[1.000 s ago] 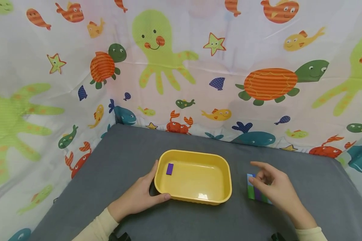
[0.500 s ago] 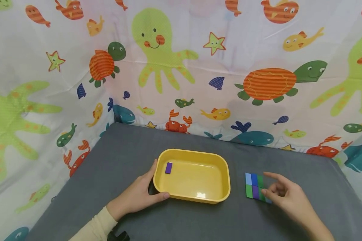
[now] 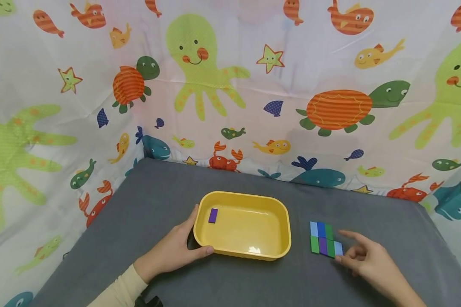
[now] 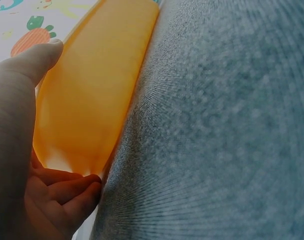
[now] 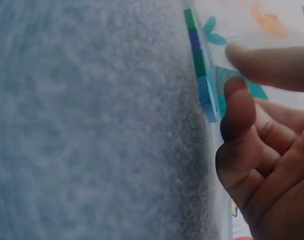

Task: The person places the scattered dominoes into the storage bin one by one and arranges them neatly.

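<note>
Seven flat tiles [image 3: 324, 241] lie edge to edge in two rows on the table, in front of the person and to the right. We count light blue, blue and green at the back, then green, purple, green and light blue in front. The right hand [image 3: 370, 261] is just beside the end of the front row, thumb and forefinger apart, other fingers bent in, with nothing in its grasp; we cannot tell whether the thumb touches the last light blue tile [image 3: 338, 247].

Left of these we see a yellow tray [image 3: 249, 230], upright, round-cornered and glossy. Inside, a single purple tile [image 3: 213, 215] lies flat near the left end. The left hand [image 3: 173, 248] grips the tray's near left corner, thumb along the front rim, fingers at the outer end wall. Its cream sleeve [image 3: 117, 290] reaches the bottom edge, beside a dark object [image 3: 149, 302] too cut off for us to identify.

Grey fabric [image 3: 272, 285] covers the table. Behind and at both sides we face a creased white curtain [image 3: 230, 25] printed with a green octopus [image 3: 194, 47], orange-shelled turtles [image 3: 339, 109], red crabs [image 3: 223, 163], starfish [image 3: 270, 58], whales and small fish.
</note>
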`<action>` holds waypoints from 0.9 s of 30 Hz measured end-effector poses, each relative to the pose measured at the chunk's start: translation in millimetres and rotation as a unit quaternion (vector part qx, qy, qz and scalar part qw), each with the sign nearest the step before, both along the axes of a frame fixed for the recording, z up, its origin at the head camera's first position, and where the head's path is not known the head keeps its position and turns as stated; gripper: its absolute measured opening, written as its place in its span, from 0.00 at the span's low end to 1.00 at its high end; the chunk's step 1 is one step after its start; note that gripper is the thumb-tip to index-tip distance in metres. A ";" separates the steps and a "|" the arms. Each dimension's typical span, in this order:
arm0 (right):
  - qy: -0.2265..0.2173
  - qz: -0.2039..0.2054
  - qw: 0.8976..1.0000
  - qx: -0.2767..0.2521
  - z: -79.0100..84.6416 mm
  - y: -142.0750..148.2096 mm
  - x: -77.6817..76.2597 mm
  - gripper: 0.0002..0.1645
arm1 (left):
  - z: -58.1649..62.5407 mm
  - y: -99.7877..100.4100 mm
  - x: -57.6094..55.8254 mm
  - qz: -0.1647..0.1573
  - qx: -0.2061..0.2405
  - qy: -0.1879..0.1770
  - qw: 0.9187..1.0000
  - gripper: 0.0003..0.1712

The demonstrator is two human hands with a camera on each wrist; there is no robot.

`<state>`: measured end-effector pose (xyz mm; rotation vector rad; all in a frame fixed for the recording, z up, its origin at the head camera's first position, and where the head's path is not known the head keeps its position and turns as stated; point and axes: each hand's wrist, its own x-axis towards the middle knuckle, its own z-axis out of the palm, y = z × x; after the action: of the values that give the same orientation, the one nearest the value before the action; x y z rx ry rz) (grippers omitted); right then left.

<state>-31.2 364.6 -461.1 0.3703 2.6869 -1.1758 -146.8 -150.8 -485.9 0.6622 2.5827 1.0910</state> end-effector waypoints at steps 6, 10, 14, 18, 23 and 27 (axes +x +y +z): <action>-0.018 -0.009 1.000 -0.012 -7.4 7.4 1.4 0.48 | -1.3 0.0 0.7 -0.004 0.008 0.000 1.000 0.76; -0.021 -0.003 1.000 -0.007 -8.1 8.6 -1.0 0.46 | -0.3 0.4 0.3 0.000 0.009 -0.002 1.000 0.76; -0.024 0.008 1.000 0.001 -9.4 9.7 -3.8 0.43 | 0.7 0.0 0.1 0.004 0.009 -0.003 1.000 0.76; -0.025 0.014 1.000 0.000 -10.5 10.3 -3.8 0.38 | 1.0 -0.2 1.4 0.001 0.010 -0.007 1.000 0.76; -0.030 0.008 0.999 -0.007 -12.6 10.2 -3.9 0.36 | 0.8 -0.5 1.3 -0.001 0.010 -0.005 1.000 0.76; -0.044 -0.001 0.999 -0.016 -14.4 13.5 -4.1 0.37 | 1.9 0.0 0.9 -0.003 0.010 -0.001 1.000 0.76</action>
<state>-35.4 378.2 -475.5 0.4089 2.5906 -1.1726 -145.8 -150.7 -484.0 0.6727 2.5689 1.1175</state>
